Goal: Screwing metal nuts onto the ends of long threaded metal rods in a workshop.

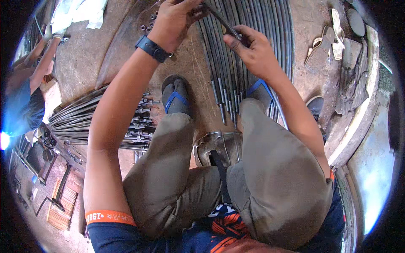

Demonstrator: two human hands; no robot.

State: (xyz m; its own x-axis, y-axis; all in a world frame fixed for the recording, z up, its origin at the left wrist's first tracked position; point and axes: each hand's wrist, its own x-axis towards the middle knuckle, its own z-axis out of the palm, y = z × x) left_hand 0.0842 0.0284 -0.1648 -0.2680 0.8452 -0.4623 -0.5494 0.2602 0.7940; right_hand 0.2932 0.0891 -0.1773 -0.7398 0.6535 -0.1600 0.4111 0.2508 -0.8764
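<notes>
A dark metal rod (220,19) with a threaded end slants between my hands near the top edge. My right hand (254,49) is closed around its threaded end, thumb and fingers pinching it. My left hand (174,23), with a dark watch on the wrist, is closed at the rod's far end; its fingertips are partly cut off by the frame edge. Beneath both hands lies a wide row of long dark rods (249,19), their narrower, lighter ends pointing toward me. Several loose nuts (148,28) lie on the floor beside my left hand.
A second bundle of rods (84,120) with nuts on their ends lies left of my sandalled foot (176,95). Pale sandals (336,33) lie at the right. A rounded metal object (206,149) sits between my legs. Another person (31,92) works at the far left near bright light.
</notes>
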